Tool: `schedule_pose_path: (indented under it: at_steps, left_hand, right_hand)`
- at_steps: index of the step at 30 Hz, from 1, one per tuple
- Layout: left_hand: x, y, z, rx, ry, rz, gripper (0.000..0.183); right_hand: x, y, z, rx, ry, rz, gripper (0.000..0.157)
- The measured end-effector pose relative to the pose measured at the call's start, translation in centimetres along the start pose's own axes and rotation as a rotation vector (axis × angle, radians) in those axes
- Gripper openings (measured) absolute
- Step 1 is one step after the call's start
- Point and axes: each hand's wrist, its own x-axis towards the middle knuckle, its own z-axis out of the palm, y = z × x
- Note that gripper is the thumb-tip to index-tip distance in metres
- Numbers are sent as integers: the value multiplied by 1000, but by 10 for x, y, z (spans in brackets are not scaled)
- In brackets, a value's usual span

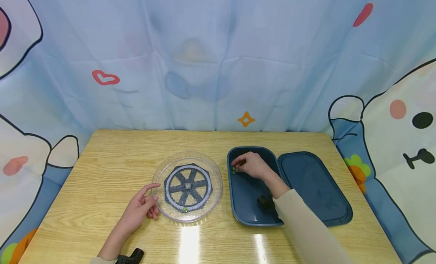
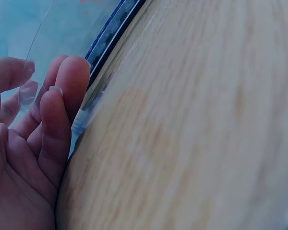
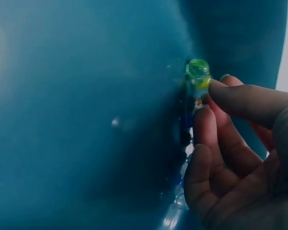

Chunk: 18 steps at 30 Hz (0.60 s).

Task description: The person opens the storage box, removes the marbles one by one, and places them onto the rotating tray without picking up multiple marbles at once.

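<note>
My left hand (image 1: 141,205) rests at the left rim of a round clear dish (image 1: 214,203), its forefinger stretched to the edge and the other fingers loosely bent. Inside the dish lies a dark six-spoked wheel shape with a pale ring (image 1: 188,185). One green marble (image 1: 185,210) sits at the near side of that ring. Over the left end of a dark blue box (image 1: 246,203), my right hand (image 1: 250,163) reaches down. Its thumb and fingertips meet beside a green and yellow marble (image 3: 198,69); whether they pinch it is unclear. More small clear marbles (image 3: 181,200) line the box wall below, partly hidden by fingers.
A flat blue lid (image 1: 315,188) lies against the box's right side. The wooden table (image 1: 116,158) ends at a printed curtain (image 1: 204,86) behind. A black wrist device (image 1: 131,256) is on the left wrist; another dark one (image 1: 263,201) shows by the right sleeve.
</note>
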Motion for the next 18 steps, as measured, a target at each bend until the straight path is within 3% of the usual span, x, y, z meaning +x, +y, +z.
schedule_pose_path:
  at_steps: [18]
  left_hand:
    - [0,-2,-1,-7,-2,5,42]
  right_hand:
    - [3,1,9,-82,15,1,19]
